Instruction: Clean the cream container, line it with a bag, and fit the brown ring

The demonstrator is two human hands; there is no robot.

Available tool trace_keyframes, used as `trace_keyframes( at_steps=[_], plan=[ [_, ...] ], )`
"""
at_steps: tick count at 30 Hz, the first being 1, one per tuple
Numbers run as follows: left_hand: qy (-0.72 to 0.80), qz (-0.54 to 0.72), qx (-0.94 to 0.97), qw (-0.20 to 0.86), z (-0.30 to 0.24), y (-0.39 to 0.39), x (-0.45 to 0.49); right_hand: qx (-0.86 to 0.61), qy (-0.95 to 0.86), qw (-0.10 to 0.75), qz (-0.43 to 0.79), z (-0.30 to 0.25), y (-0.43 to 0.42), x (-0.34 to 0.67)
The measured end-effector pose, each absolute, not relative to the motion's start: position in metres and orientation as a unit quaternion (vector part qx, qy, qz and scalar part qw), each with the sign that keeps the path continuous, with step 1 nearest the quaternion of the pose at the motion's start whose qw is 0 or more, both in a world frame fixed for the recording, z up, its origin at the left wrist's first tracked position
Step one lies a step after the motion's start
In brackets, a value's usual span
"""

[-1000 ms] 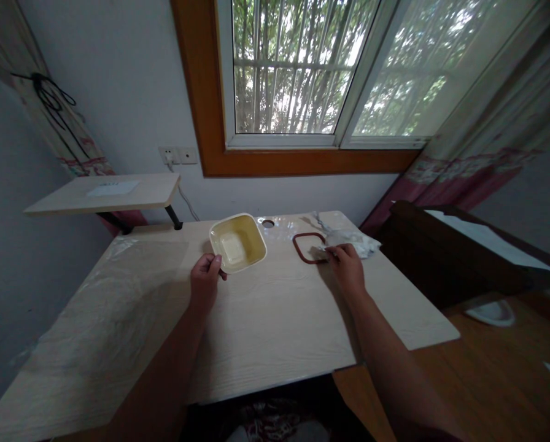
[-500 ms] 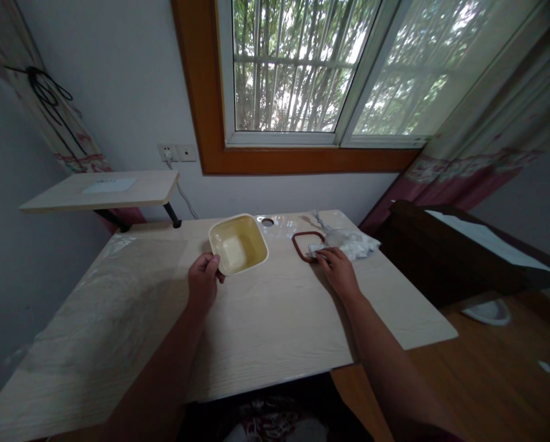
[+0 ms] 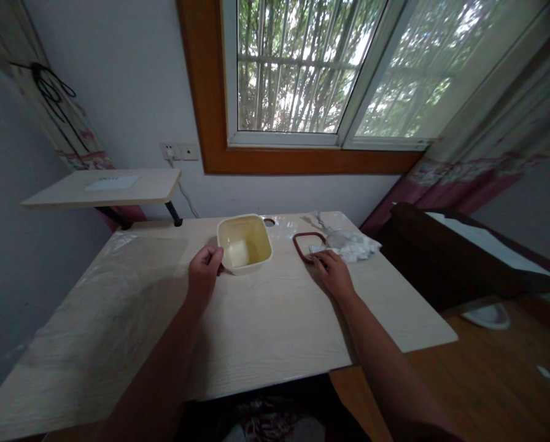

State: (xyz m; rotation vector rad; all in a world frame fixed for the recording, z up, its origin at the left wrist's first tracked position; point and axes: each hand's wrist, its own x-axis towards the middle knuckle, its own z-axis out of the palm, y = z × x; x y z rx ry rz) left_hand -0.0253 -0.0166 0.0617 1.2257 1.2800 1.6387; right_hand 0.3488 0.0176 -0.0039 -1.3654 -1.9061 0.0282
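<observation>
My left hand [image 3: 204, 270] grips a pale yellow square plastic container [image 3: 245, 240] by its left side, thumb on the rim. Its open top tilts towards me, and nothing shows inside. To the right, my right hand [image 3: 334, 272] is closed low over the table, with thumb and fingertips together. They are at the lower right edge of a reddish-brown rounded-square ring [image 3: 295, 244], by a small whitish piece; what they pinch is too small to make out. Just beyond this hand lies a crumpled clear plastic bag [image 3: 355, 244] with white contents.
The pale wooden table [image 3: 266, 331] has a cable hole [image 3: 269, 222] at its back edge. A small raised shelf [image 3: 150, 187] with a paper label stands at the back left. A dark brown piece of furniture [image 3: 422, 258] is beyond the right edge.
The container has moved slightly right and tilts less towards me, still in my left hand. My right hand has shifted a little to the left along the ring.
</observation>
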Motion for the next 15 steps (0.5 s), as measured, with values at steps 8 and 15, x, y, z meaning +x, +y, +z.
trace_keyframes(
  at_steps=[8,15],
  plan=[
    [0.515,0.605,0.487,0.362,0.070,0.003,-0.027,-0.540,-0.748,0.385,0.012,-0.004,0.016,0.348],
    [0.532,0.548,0.524,0.376,0.085,0.020,-0.042,-0.538,-0.742,0.399,0.022,-0.004,0.016,0.350]
  ],
)
